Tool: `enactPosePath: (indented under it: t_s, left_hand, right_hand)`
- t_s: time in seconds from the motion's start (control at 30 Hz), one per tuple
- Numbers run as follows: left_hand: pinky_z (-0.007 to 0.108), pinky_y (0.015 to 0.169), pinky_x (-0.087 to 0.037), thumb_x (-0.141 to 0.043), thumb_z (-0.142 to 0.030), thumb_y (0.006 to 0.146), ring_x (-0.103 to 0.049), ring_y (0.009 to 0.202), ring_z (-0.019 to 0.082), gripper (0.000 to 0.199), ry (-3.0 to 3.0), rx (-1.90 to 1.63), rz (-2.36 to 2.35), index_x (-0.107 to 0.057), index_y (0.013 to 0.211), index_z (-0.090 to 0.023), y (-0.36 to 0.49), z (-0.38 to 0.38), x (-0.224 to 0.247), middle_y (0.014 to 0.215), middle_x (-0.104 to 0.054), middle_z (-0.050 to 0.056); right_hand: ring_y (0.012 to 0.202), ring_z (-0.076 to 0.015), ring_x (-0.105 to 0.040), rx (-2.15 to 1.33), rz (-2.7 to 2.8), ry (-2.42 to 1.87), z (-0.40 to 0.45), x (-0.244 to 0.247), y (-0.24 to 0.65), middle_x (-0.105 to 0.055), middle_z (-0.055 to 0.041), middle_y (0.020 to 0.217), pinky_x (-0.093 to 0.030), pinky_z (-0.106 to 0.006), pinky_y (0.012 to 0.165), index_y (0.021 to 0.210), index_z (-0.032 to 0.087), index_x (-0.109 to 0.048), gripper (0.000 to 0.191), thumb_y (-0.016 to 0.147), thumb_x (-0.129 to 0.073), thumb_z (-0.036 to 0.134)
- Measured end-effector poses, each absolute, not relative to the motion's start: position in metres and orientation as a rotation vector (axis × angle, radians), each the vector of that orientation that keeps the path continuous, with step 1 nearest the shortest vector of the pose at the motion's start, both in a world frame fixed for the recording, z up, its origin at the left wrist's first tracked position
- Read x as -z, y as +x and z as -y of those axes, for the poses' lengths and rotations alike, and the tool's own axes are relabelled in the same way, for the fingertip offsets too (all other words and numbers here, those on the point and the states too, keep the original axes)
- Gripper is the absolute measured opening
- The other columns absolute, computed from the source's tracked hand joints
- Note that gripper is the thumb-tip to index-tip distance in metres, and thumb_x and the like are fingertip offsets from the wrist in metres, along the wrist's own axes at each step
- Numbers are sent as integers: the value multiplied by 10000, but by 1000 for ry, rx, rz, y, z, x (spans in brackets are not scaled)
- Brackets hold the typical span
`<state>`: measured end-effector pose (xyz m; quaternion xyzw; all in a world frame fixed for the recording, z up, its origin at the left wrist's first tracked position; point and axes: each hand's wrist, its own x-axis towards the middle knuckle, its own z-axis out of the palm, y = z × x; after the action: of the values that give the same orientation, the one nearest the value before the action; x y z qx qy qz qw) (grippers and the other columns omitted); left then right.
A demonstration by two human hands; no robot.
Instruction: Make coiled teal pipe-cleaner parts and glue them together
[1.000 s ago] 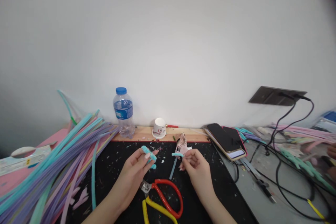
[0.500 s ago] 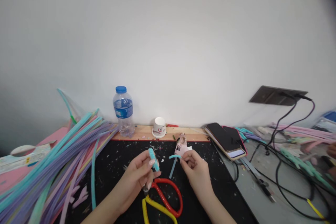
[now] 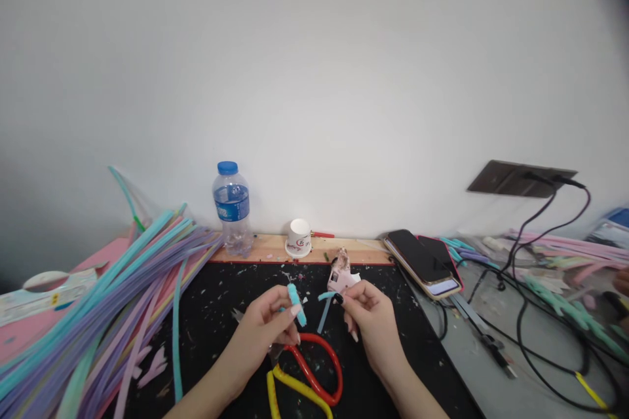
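1. My left hand [image 3: 263, 327] pinches a fluffy turquoise chenille piece [image 3: 297, 304] between thumb and fingers, left of the pale pink glue gun [image 3: 339, 278] and nearer to me.
2. My right hand [image 3: 371, 321] pinches a short, curved chenille strip [image 3: 325, 296] at its fingertips, the free end pointing left. In view it crosses the glue gun's near end; I cannot tell whether they touch.
3. The two turquoise lengths are apart but near each other, just in front of the glue gun.
4. Nearer to me than the glue gun, red-and-yellow-handled cutters [image 3: 339, 370] lie on the black mat [image 3: 413, 321], their head partly hidden by my left hand.
5. Beyond the glue gun, the mat's far edge meets a wooden strip [image 3: 363, 250]; a paper cup [image 3: 298, 240] stands there, left of the gun.
6. Right of the glue gun, dark mat shows between my right hand and the mat's edge, stacked smartphones [image 3: 422, 258] at its far corner.
7. Well left of the glue gun, bundled chenille stems [image 3: 122, 314] border my room.
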<state>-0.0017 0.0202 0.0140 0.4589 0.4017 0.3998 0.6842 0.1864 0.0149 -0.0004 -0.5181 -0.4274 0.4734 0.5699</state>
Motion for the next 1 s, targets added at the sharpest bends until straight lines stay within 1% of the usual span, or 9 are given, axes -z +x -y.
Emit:
enactPosePath:
  t_s: [0.07,0.13,0.2,0.27,0.3,0.43,0.63,0.77,1.0]
  left_hand:
    - [206,528,-471,-631,-328,730,-565,535,89,196,1031,-889,-919,-539,788,-165,-2,-20,-14,669,-546,-44]
    - [200,539,-475,-635,-324,727,-581,577,100,195,1032,-873,-921,-543,788,-163,-2,-21,-13,682,-564,-33]
    - [179,545,-468,-640,-313,726,-591,621,105,190,1029,-849,-912,-546,789,-160,-3,-23,-12,680,-578,-27]
    - [180,579,-475,-639,-309,731,-594,663,109,185,1023,-822,-889,-546,786,-159,-4,-24,-11,682,-595,-22]
    - [183,593,-477,-638,-310,734,-595,675,110,184,1024,-809,-880,-546,784,-159,-5,-25,-10,683,-604,-19]
    - [184,601,-473,-636,-310,740,-599,679,112,181,1041,-785,-870,-550,784,-157,-6,-25,-9,688,-620,-15]
    - [196,604,-469,-621,-296,756,-607,701,125,161,1069,-757,-806,-562,805,-155,-7,-22,-7,718,-624,-4]
    - [219,616,-473,-624,-300,751,-597,685,126,162,1058,-731,-785,-554,770,-154,-7,-20,-9,704,-622,-2]
    - [221,602,-470,-664,-352,698,-593,650,128,225,1043,-732,-829,-563,744,-156,-5,-20,-15,666,-615,-8]
  right_hand:
    - [285,-28,-352,-1175,984,-1167,-14,-1,186,-488,68,366,-242,-114,273,596,153,-507,223,685,-682,258]
    - [296,-28,-374,-1264,956,-1097,-13,-3,184,-520,59,403,-275,-114,279,591,151,-505,236,672,-703,252]
    - [321,-39,-419,-1354,922,-1037,-12,-7,182,-559,51,458,-332,-124,296,640,152,-536,214,637,-736,228]
    - [352,-52,-459,-1426,901,-1006,-12,-10,181,-588,45,504,-388,-140,323,731,152,-592,219,603,-763,203]
    - [365,-56,-471,-1450,902,-995,-11,-11,180,-592,40,508,-407,-147,336,744,145,-616,220,596,-769,202]
    - [394,-69,-499,-1534,927,-948,-10,-9,180,-603,12,492,-455,-173,384,660,122,-656,158,611,-764,226]
    - [408,-71,-507,-1598,975,-930,-8,-3,180,-608,6,500,-463,-176,402,670,125,-673,141,612,-766,213]
    - [423,-63,-493,-1600,973,-958,-9,-4,180,-605,9,531,-444,-159,399,671,130,-670,147,610,-768,220]
    - [445,-65,-495,-1546,1036,-1000,-8,-8,180,-598,15,558,-424,-164,427,666,144,-655,156,610,-762,244]
